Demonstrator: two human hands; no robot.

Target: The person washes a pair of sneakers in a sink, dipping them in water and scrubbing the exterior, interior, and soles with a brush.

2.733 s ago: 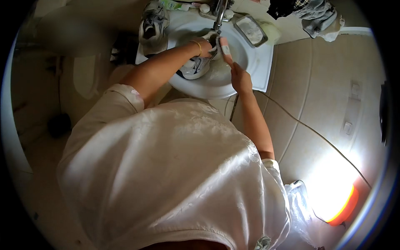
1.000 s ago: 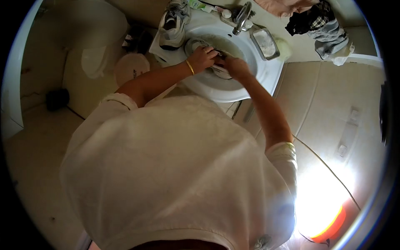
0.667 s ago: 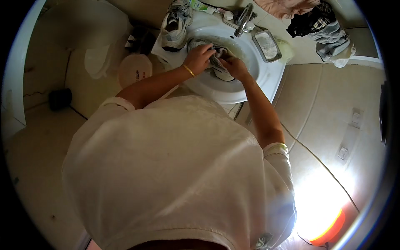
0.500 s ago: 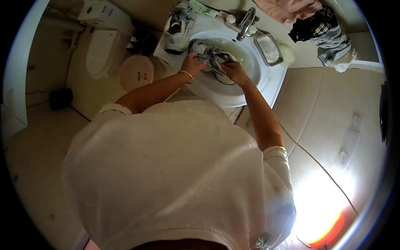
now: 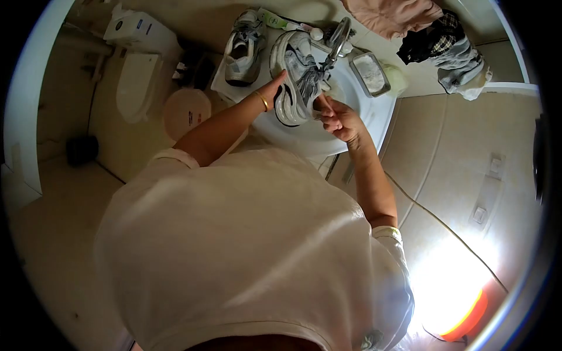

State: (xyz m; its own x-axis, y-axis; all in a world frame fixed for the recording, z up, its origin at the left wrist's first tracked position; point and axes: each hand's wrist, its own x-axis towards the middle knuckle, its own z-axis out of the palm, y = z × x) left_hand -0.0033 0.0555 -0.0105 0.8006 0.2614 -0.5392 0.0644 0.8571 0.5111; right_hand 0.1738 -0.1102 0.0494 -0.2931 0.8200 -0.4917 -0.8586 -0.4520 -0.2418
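Observation:
A grey-and-white sneaker is held up over the white washbasin, its thick sole turned toward the left and its laces showing. My left hand, below a gold bracelet, supports it from the sole side; part of the fingers is hidden behind the shoe. At the heel and collar, my right hand grips with bent fingers. A matching sneaker stands on the left corner of the basin counter. The curved metal tap rises just beyond the held shoe.
A metal dish with white contents sits right of the tap. Behind the basin lies a green-and-white tube. Peach cloth and dark cloth are at upper right. A toilet, pink round lid and bright lamp stand around.
The sneaker has risen out of the basin toward me and tipped, so its sole side now shows. Both hands moved with it, the right one shifting slightly down and right.

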